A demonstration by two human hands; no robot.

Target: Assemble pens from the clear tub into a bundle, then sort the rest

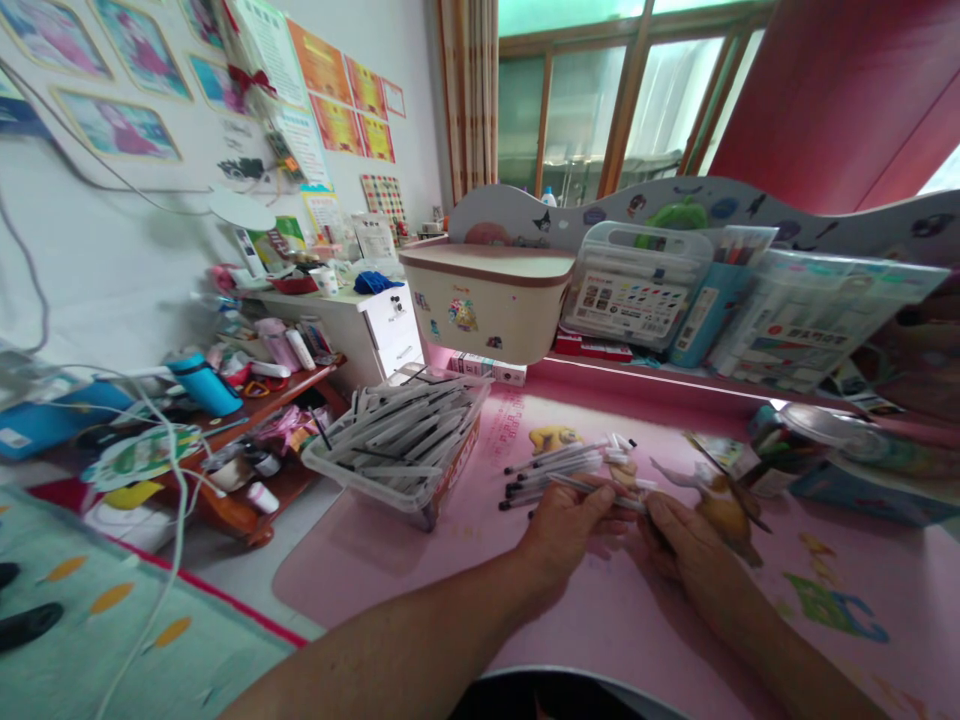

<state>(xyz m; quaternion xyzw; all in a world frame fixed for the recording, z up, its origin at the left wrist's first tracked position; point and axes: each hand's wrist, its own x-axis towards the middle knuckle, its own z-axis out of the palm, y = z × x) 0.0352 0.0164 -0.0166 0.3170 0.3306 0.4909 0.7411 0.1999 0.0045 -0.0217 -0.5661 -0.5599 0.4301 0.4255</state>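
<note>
My left hand (pixel 564 520) and my right hand (pixel 681 545) meet over a pink desk (pixel 615 620). Both pinch one thin white pen (pixel 600 490) that lies across their fingertips. Just beyond the hands a loose bunch of white pens with dark tips (pixel 559 465) rests on the desk. To the left of them stands a clear plastic tray (pixel 401 435) filled with several more of the same pens.
A cream storage box (pixel 487 300) sits on a raised shelf behind the tray. Marker sets in plastic packs (pixel 637 290) lean along the back right. A round tin and small items (pixel 787 440) lie at right. A cluttered low table (pixel 247 420) stands left of the desk.
</note>
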